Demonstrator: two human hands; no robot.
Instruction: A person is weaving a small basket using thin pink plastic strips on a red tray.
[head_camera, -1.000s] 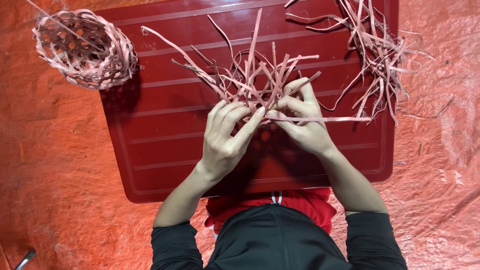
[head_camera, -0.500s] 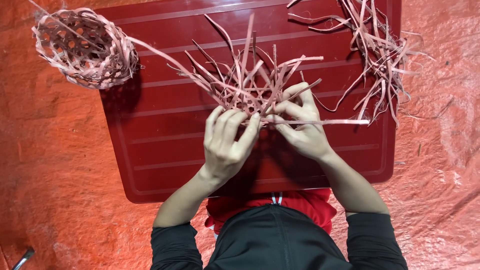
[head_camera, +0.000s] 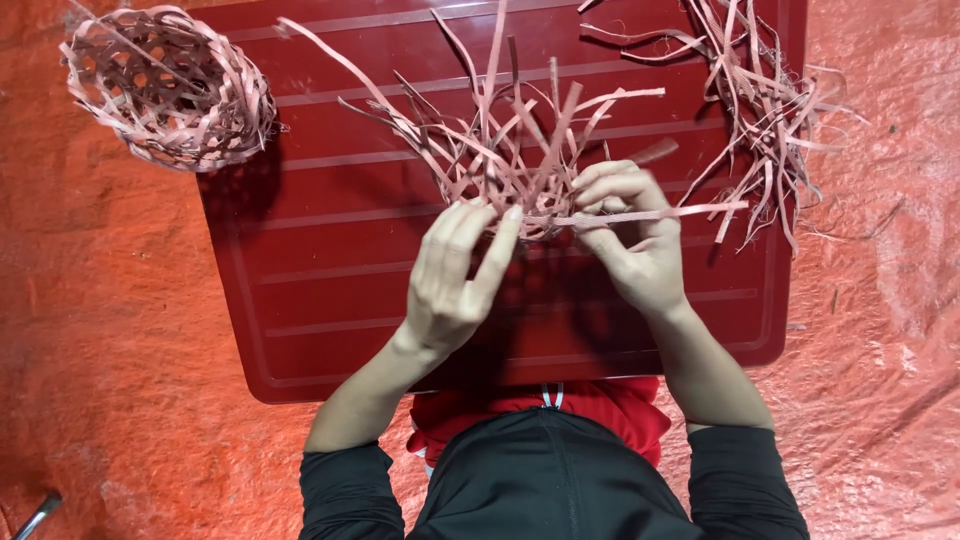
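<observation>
The half-woven bundle of strips (head_camera: 500, 165) sat over the middle of the red tray (head_camera: 330, 300), its loose ends fanning upward. The left hand (head_camera: 450, 280) pressed its near edge with fingers stretched out, not clenched, while the right hand (head_camera: 635, 240) had its fingers pinched on one long strip (head_camera: 670, 212) running out sideways. That strip looked thin; pulled too hard, it could probably snap or kink, and any slip of the left hand might let the crossings spring apart. A finished small basket (head_camera: 170, 88) and a pile of spare strips (head_camera: 760, 110) lay well apart.

Board (head_camera: 330, 300) on sheet (head_camera: 100, 330); basket (head_camera: 170, 85) far left; loose strips (head_camera: 760, 110) far right; weaving (head_camera: 510, 160) seemingly mid-board.
</observation>
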